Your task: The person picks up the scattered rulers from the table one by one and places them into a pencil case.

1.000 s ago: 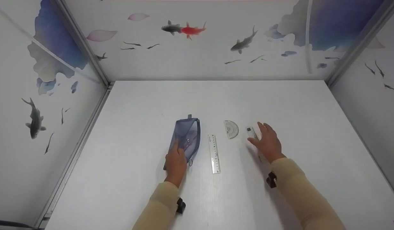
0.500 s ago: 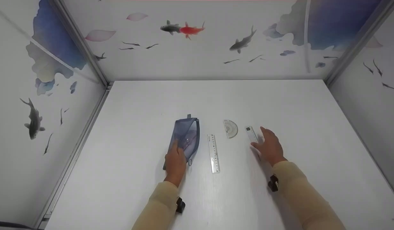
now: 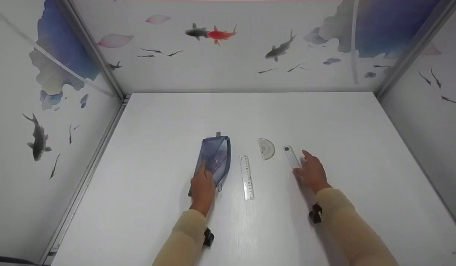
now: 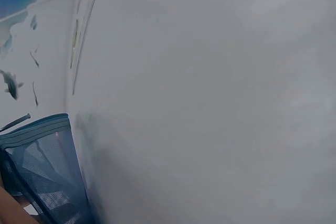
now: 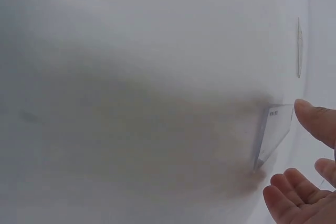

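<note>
A: Where to look first?

B: On the right of the white counter [image 3: 154,147]: at a clear, flat, straight-edged plastic ruler [image 3: 290,153], lying aslant, partly covered by the right hand [image 3: 312,173].

A: Likely to handle how?

B: Light and fairly stiff, to judge by the look; probably slick, perhaps apt to crack if bent hard. Awkward to get under, being so thin. Best pinched by both long edges, or tipped up from one end.

A: And on that right side, spread or closed?

B: Loosely spread, with a clear gap between thumb and fingers. Touching the ruler or just apart? Cannot tell.

A: On the left?

B: Left hand [image 3: 203,186] gripping the near left side of a blue-grey, see-through mesh pouch [image 3: 212,147]. Soft, floppy and light, by the look; best held by that side, clear of the dark mouth edge.

A: Anything between?

B: A second clear plastic ruler [image 3: 246,177], near the pouch, and a clear half-round plastic protractor [image 3: 266,149].
</note>
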### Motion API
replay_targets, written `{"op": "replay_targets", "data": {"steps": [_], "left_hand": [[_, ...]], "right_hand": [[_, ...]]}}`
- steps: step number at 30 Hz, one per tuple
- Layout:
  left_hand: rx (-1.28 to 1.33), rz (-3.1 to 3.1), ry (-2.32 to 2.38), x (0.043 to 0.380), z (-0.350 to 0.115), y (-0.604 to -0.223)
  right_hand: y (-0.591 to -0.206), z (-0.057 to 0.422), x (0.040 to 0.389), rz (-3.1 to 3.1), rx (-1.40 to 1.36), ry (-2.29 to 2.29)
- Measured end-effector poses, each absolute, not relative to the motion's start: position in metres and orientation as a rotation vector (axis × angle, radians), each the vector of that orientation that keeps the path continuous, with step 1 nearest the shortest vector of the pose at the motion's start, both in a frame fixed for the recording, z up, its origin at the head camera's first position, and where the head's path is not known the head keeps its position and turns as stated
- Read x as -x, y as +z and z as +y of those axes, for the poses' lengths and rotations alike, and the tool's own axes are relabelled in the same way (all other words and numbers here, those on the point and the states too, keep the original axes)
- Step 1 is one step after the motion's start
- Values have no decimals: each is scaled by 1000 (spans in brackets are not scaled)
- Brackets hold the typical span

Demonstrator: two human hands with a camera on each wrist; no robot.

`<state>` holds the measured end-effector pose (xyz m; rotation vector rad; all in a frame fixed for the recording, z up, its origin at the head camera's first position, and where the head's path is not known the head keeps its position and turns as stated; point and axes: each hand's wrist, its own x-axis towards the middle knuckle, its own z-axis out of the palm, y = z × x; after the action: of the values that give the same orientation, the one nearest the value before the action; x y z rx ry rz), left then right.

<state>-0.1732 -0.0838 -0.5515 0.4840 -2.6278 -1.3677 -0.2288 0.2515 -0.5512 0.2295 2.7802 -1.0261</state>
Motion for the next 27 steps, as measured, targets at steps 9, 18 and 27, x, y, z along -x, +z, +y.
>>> {"op": "replay_targets", "data": {"steps": [9, 18, 27], "left_hand": [[-495, -2626, -1379, 173, -84, -551], [-495, -2644, -1347, 174, -84, -550], [-490, -2634, -1359, 173, -84, -550]], "right_hand": [[-556, 253, 228, 2805, -216, -967], [-556, 250, 225, 2793, -253, -1007], [-550, 244, 220, 2790, -296, -1040]]}}
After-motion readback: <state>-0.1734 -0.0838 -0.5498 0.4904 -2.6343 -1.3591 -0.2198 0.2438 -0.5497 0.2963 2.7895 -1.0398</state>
